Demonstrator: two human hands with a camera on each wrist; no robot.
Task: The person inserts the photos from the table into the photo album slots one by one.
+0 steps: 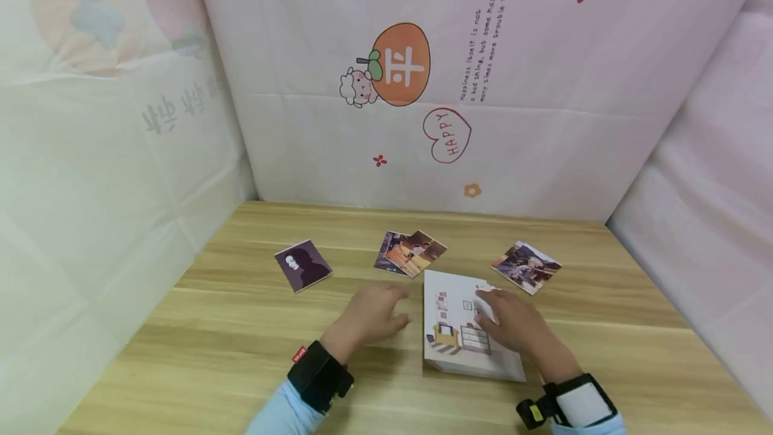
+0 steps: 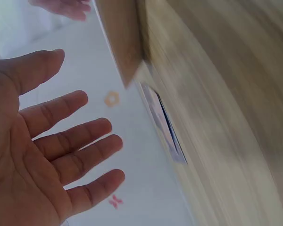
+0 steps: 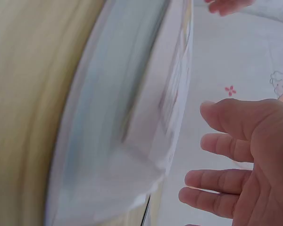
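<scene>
A white album with a printed drawing on its cover lies on the table in the head view. Its near side looks thick, and the right wrist view shows the edges of the album partly spread. My right hand hovers over the album's right part; in its wrist view the right hand holds nothing, with fingers extended and apart. To the album's left is my left hand, not touching it. The left wrist view shows that left hand with an empty palm and loosely spread fingers.
Behind the album lie two overlapping picture cards. A dark card with a white mask-like figure lies at the left, and more picture cards at the right. Printed cloth walls enclose the wooden table.
</scene>
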